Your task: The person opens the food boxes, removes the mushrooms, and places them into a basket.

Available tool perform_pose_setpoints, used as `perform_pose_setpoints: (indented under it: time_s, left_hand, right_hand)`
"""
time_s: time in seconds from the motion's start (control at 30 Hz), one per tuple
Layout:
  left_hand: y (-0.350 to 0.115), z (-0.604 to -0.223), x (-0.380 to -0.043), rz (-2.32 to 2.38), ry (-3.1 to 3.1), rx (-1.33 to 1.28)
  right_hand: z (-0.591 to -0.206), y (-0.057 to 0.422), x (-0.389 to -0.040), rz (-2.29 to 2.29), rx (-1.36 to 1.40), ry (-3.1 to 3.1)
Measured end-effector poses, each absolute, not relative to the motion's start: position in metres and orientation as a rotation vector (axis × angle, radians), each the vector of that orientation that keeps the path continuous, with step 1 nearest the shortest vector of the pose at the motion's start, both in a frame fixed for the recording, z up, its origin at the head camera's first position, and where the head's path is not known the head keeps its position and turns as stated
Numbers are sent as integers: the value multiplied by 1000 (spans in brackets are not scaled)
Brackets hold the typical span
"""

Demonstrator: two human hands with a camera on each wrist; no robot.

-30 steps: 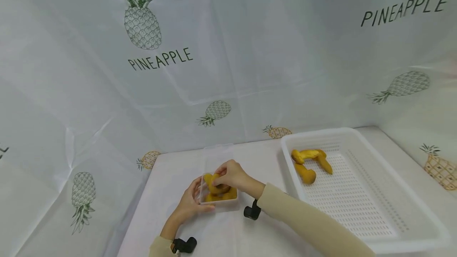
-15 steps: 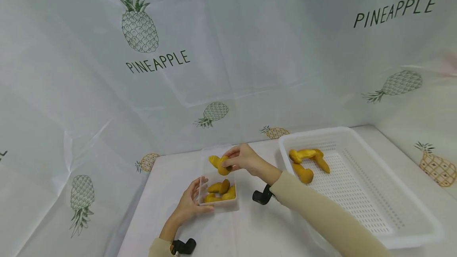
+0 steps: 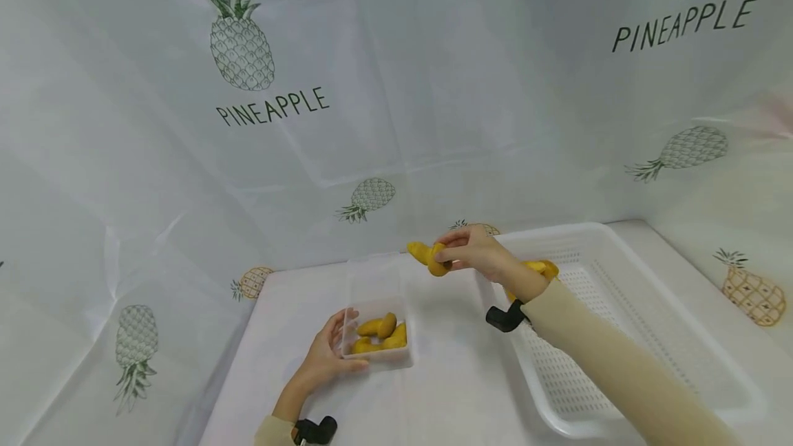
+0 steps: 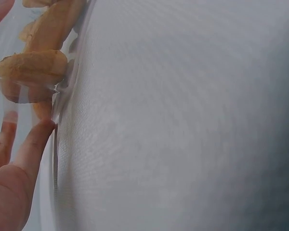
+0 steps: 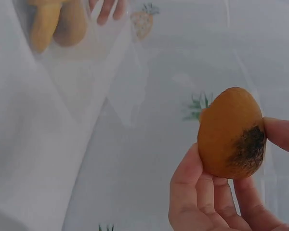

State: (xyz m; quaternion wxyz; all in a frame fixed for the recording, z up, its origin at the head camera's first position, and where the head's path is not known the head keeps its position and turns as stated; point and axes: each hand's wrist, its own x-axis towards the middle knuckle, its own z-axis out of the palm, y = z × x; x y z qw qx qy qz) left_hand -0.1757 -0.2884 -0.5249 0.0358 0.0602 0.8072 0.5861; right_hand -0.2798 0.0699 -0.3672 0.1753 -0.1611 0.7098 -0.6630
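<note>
Beige-sleeved, the left hand (image 3: pixel 328 353) is curling its thumb and fingers round a clear box (image 3: pixel 393 358) on its right side, where yellow mushrooms (image 3: pixel 370 327) are lying. Farther right, above the table (image 3: pixel 455 343), another mushroom (image 3: pixel 438 269), dark-patched on its rounded end, is being pinched between the thumb and fingers of the right hand (image 3: pixel 480 255), while beneath that forearm (image 3: pixel 613 349) a white basket (image 3: pixel 560 424) is standing with more mushrooms (image 3: pixel 546 268), partly hidden, lying inside.
</note>
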Motion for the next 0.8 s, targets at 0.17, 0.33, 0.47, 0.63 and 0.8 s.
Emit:
perform_pose_setpoints:
  time_s: [0.17,0.33,0.47,0.63,0.8]
  left_hand:
    - [-290,-525,-177,1813,2467,188]
    - [-291,-525,-177,1815,2454,184]
    - [-290,-524,-177,1804,2457,199]
    - [-291,-525,-178,1802,2460,204]
    - [-290,-527,-180,1787,2476,196]
  right_hand:
    - [-363,112,-283,-1856,-429,2079]
    - [-365,152,-285,-1832,-364,2148]
    - [-373,181,-285,-1834,-330,2145]
    - [-388,210,-283,-1818,-296,2164]
    - [-404,230,-283,-1785,-278,2207]
